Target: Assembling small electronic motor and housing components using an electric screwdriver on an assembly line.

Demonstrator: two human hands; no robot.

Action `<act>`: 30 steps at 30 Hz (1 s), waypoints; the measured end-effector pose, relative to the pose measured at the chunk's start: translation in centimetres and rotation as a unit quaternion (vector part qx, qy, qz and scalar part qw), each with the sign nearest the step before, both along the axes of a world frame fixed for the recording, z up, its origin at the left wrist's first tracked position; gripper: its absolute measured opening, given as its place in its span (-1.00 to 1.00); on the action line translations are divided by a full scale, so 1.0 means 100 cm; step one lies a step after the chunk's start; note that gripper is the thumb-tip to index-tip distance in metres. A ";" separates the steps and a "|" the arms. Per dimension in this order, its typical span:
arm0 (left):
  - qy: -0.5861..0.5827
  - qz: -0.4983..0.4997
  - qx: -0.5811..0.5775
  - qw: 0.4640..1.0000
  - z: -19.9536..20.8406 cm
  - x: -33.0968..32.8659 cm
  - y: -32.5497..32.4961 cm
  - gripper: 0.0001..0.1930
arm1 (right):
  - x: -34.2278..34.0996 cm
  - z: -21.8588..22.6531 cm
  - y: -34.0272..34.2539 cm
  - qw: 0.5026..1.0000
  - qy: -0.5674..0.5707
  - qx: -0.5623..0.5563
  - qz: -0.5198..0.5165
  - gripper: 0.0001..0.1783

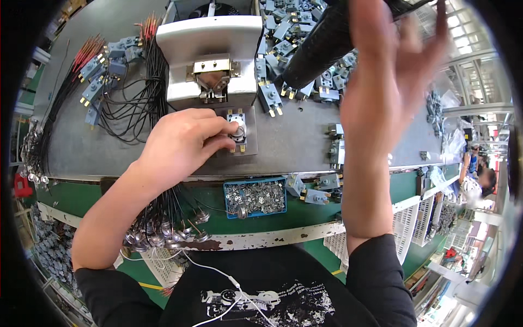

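My left hand (pixel 182 139) pinches the small round pale top of a grey switch-like part with brass terminals (pixel 237 118), its thumb and forefinger closed on it. The part sits on a flat metal plate (pixel 250 143) in front of a bench press with a metal guard (pixel 210 38). Above the plate is the press's metal tool head (pixel 212 76). My right hand (pixel 384 82) is raised at the right, blurred, with its fingers apart and nothing visible in it. It is nearest to a thick black-wrapped lever (pixel 321 46), apparently apart from it.
Many grey switch-like parts (pixel 283 30) are heaped behind the lever. A blue tray (pixel 255 213) of small metal pieces stands at the bench's front edge. Black cables with red ends (pixel 81 60) lie at the left; metal discs (pixel 169 234) hang below. A person (pixel 479 182) is far right.
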State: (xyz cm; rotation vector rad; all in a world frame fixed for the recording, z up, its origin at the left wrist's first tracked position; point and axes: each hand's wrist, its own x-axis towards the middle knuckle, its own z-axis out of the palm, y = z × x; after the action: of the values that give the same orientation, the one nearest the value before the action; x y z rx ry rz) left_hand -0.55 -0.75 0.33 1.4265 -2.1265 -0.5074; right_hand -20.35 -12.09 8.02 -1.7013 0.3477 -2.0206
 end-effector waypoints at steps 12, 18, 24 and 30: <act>-0.011 0.014 -0.020 1.000 -0.004 -0.004 0.005 -0.81 | 0.040 0.048 0.009 0.951 0.140 0.250 0.116 -0.28; -0.013 0.009 0.017 1.000 -0.008 -0.003 0.007 -0.81 | 0.091 0.038 0.017 0.969 0.027 0.179 0.170 -0.29; -0.045 0.005 -0.002 0.999 -0.009 -0.001 0.009 -0.76 | 0.123 0.019 0.032 0.963 -0.088 0.130 0.219 -0.30; -0.029 0.017 0.046 0.998 -0.009 0.003 0.012 -0.74 | 0.103 0.016 0.029 0.954 0.087 0.205 0.201 -0.25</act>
State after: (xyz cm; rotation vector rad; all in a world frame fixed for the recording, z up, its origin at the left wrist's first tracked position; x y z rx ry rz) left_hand -0.21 0.41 -0.55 1.5444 -2.1449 -0.5629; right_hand -10.09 -9.21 9.63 -1.5387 0.4088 -1.3977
